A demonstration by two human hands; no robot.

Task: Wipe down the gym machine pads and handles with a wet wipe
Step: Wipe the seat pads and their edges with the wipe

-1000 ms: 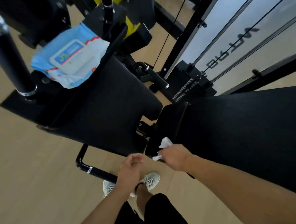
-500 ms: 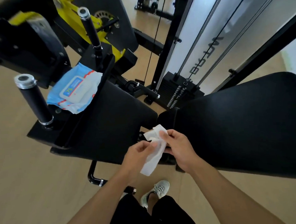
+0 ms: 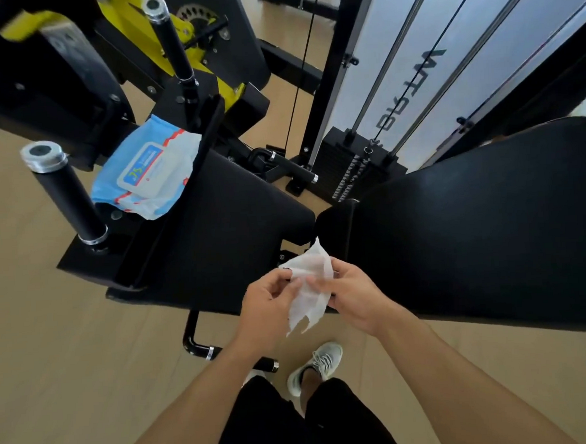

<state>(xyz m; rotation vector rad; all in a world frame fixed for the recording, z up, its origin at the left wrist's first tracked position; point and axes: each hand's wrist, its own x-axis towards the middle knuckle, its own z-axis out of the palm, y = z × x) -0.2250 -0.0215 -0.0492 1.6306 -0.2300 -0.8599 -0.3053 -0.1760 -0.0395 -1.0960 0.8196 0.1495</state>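
Note:
A white wet wipe (image 3: 309, 289) hangs spread between both hands, just in front of the gap between two black pads. My left hand (image 3: 267, 311) pinches its left edge and my right hand (image 3: 351, 295) grips its right side. The seat pad (image 3: 224, 232) lies to the left and the long back pad (image 3: 471, 226) stretches to the right. Two black foam handles rise at the left: the near handle (image 3: 67, 199) and the far handle (image 3: 171, 46). A blue and white wet wipe pack (image 3: 146, 171) rests on the machine frame between them.
A weight stack (image 3: 353, 171) with guide rods and cable stands behind the pads. A yellow lever arm (image 3: 186, 34) sits at the top. A low black frame bar (image 3: 203, 348) runs near my white shoe (image 3: 317, 363) on the wooden floor.
My right hand lifted the wipe off the pad's end. My left hand came up and took hold too, and the wipe is now spread out between both hands.

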